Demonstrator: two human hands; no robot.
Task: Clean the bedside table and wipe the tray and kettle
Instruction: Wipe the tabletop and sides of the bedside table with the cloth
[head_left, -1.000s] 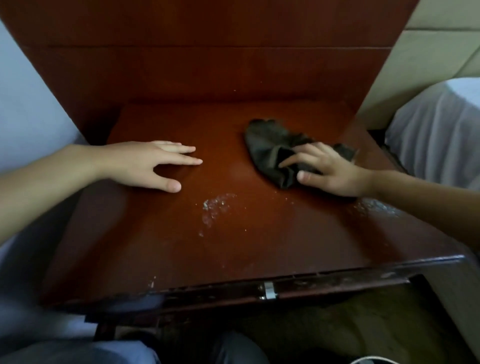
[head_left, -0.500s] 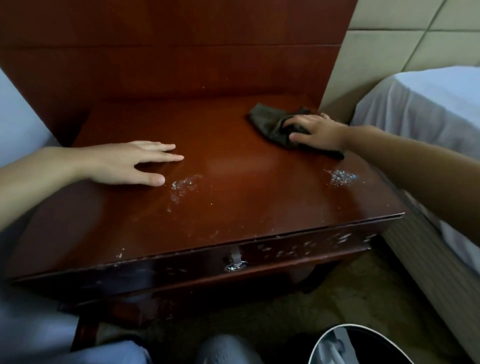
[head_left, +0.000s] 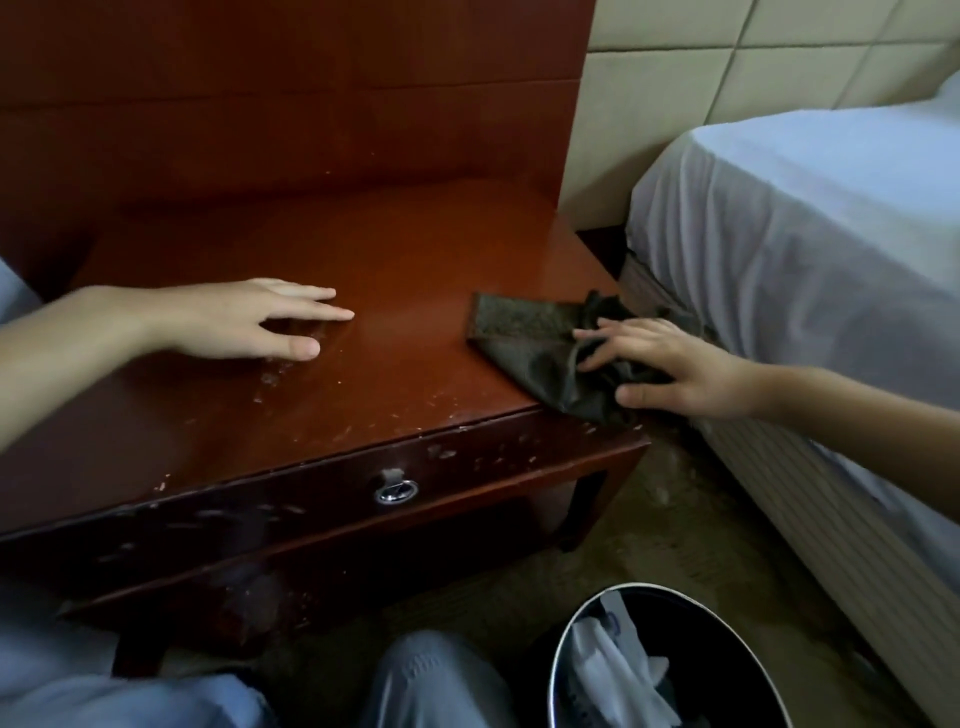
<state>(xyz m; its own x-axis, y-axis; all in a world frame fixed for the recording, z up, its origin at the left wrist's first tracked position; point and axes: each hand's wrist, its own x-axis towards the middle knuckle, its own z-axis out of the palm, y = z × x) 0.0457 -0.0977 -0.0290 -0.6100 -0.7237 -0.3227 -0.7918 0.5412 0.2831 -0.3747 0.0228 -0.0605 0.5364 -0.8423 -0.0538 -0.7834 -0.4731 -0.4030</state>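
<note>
Red-brown worktop (head_left: 395, 270) fills the scene, a bed (head_left: 810, 249) on its right and a bin (head_left: 566, 644) on the floor near its front. The right hand (head_left: 670, 366) presses spread fingers (head_left: 602, 332) flat on the dark cloth (head_left: 530, 343) at the near right corner, part of it drooping over the edge. Pale crumbs (head_left: 270, 376) lie to the left of the cloth, just beside the left hand (head_left: 244, 322), which rests flat with fingers loosely together and holds nothing; so the next wipe likely runs leftward, and no tray or kettle is in view.
</note>
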